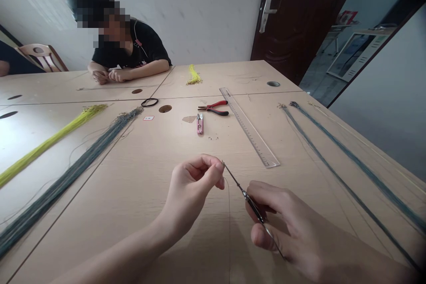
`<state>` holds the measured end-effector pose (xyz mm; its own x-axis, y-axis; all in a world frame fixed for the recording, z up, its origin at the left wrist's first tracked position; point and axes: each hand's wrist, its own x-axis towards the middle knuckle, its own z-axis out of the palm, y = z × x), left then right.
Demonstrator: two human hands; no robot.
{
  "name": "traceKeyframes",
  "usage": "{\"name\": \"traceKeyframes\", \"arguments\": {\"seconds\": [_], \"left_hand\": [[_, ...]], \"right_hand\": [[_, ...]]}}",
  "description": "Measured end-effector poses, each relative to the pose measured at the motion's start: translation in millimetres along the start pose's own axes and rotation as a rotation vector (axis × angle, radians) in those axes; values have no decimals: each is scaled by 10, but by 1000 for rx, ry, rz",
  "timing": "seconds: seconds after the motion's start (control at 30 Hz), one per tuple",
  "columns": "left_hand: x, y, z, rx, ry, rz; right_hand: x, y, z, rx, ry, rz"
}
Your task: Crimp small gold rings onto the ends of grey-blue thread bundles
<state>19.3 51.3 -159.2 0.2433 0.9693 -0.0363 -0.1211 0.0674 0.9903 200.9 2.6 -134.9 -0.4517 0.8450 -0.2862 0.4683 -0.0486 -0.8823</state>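
Observation:
My left hand (pixel 199 182) is closed in a pinch at the middle of the table. Its thumb and forefinger hold a thin thread (pixel 229 213), which loops out below the fingers and hangs toward the near edge. Closed around a slim dark metal tool (pixel 254 208), my right hand (pixel 286 222) keeps the tool's narrow tip against the left fingertips. The tool is seen edge-on, so its exact kind cannot be made out. Whatever small piece sits at the tip is too tiny to name.
Ahead lie pink thread snips (pixel 199 125), red-and-black pliers (pixel 216 108) and a clear ruler (pixel 249 128). Grey-green cord bundles (pixel 76 173) and yellow cords (pixel 49 146) stretch along the left, more grey-green cords (pixel 346 142) along the right. Another person (pixel 133 49) leans on the far side.

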Motion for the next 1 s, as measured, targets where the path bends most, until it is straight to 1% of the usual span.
{"name": "traceKeyframes", "arguments": {"seconds": [0.13, 0.5, 0.63, 0.77, 0.83, 1.0], "left_hand": [[-8, 3, 0, 5, 3, 4], [0, 3, 10, 12, 2, 6], [-9, 1, -1, 13, 0, 1], [-11, 8, 0, 15, 2, -4], [-12, 13, 4, 17, 6, -2], [-14, 14, 3, 16, 9, -1]], "right_hand": [[-3, 4, 2, 2, 14, -37], [-2, -13, -17, 36, -11, -19], [9, 12, -7, 35, 13, -68], [3, 34, 2, 35, 7, -38], [1, 53, 8, 35, 28, -47], [8, 100, 12, 49, 122, -130]]}}
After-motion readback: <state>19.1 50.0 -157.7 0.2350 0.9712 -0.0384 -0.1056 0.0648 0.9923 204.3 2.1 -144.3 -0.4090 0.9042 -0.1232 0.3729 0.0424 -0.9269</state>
